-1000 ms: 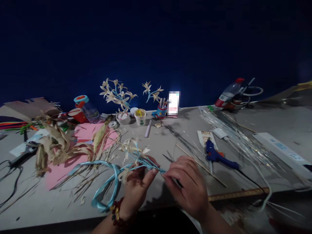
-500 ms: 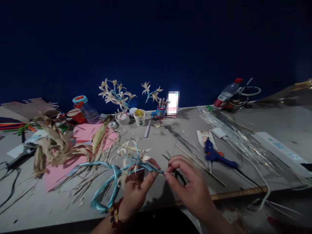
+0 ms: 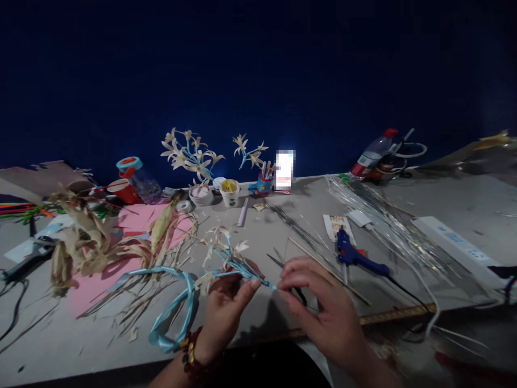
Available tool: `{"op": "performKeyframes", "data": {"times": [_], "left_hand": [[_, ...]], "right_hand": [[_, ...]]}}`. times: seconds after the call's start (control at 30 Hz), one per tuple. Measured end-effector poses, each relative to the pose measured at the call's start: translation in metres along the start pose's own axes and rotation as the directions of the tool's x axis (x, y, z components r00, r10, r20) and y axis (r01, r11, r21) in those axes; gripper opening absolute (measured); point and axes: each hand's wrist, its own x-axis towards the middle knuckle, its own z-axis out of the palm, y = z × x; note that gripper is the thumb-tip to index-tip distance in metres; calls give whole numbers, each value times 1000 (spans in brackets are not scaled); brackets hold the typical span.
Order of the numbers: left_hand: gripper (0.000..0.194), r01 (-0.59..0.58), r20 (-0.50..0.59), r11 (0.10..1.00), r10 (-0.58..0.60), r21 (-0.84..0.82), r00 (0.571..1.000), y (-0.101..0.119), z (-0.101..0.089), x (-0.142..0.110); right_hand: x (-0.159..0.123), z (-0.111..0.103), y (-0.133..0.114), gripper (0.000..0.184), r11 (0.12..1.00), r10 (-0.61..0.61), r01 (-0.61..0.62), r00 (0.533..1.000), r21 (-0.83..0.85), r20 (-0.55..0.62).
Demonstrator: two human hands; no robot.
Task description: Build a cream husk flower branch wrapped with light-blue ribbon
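My left hand [image 3: 228, 312] is closed around a bunch of blue-wrapped stems with cream, husk-like petals, a handmade flower spray [image 3: 230, 258]. The stems slant down to the right and come together in a thin blue tip. At that tip, the thumb and forefinger of my right hand [image 3: 325, 307] are pinched together on the stem end. A light blue ribbon [image 3: 189, 293] loops over the table on the left and runs up to the spray. Partly hidden behind my right hand lies a pair of scissors [image 3: 276, 261].
Dried corn husks [image 3: 92, 242] lie on pink paper [image 3: 91, 291] at left. A blue glue gun [image 3: 359, 257], thin wires [image 3: 291, 223] and a power strip [image 3: 456, 245] are at right. Finished flower sprays [image 3: 189, 153], cups [image 3: 230, 195] and a bright phone [image 3: 285, 170] stand at the back.
My right hand has shifted slightly right and its fingers have rolled around, showing more of the blue tip. The left hand still holds the spray; the whole view has shifted a little.
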Motion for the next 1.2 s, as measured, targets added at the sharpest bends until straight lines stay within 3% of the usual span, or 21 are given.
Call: {"op": "performKeyframes", "data": {"times": [0.2,0.4,0.7,1.0,1.2], "left_hand": [[19,35,-62,999,-34,15,997,-5,0,0],[20,52,-59,987,-62,-154,996,-12,4,0],[18,35,-108,996,-44,-85,993,-5,5,0],[17,16,-78,999,-18,-30,997,-7,5,-1],[20,-58,24,997,56,60,998,-5,0,0]], "right_hand": [[-6,5,-1,22,941,-222,210,975,-264,-16],[-10,17,2,25,901,-238,200,970,-385,-54],[-5,12,0,25,967,-129,109,989,-231,-71],[-5,18,-1,17,928,-177,138,981,-346,-84],[-5,15,3,9,994,-3,1,1000,-106,-21]]}}
